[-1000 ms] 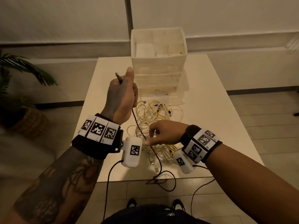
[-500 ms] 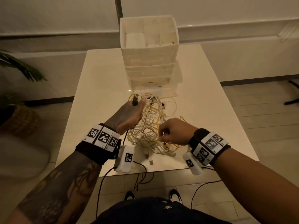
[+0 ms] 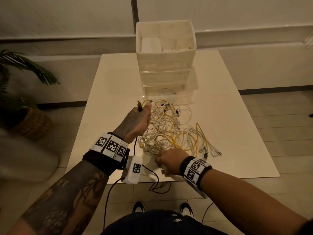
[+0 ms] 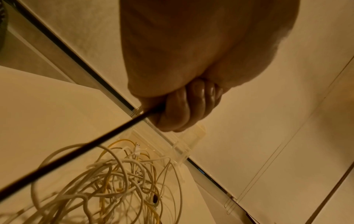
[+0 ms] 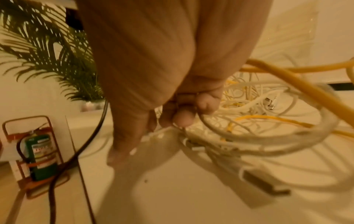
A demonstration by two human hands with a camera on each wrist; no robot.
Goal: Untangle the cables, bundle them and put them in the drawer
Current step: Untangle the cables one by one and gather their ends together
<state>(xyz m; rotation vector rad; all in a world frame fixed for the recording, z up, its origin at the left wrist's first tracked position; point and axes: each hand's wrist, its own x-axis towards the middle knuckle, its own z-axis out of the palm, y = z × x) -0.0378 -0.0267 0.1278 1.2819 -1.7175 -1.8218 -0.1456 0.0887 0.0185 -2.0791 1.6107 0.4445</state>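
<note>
Here the black cable (image 3: 153,175) hangs slack off the near edge of the counter (image 3: 108,92), loops below it and climbs to the left hand (image 3: 135,122), whose grip is a closed fist round the cable just under its plug, which pokes up above the knuckles. It looks light and limp, likely to slide free if drawn by that end. The right hand (image 3: 167,163) sits low at the near side of the tangle (image 3: 171,133), fingers (image 5: 184,119) curled and pinching thin white strands; which strand I cannot tell. That heap of white and yellow cables lies on the counter between and beyond both hands, touching the right grip, just beside the left. They seem soft and springy, apt to snag, so best taken near a connector. Farther back stands the drawer unit (image 3: 166,65), its drawers shut as far as I can tell
</note>
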